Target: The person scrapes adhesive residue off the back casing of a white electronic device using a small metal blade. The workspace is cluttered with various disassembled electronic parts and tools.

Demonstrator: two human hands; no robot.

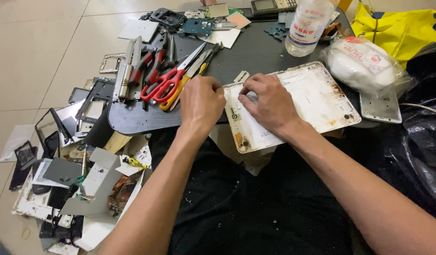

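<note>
With the white tablet back shell (pixel 317 101) pinned under the pressing fingers of the right hand (pixel 270 101) and the left hand (pixel 201 104) clenched at its left edge, hard prying could likely crack the shell.

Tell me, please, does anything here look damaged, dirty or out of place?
Yes. The white tablet back shell under both hands shows brown stains along its edges and corners, and it overhangs the edge of the dark board. On the floor at left lies a heap of broken frames and panels, scattered in disorder.
</note>
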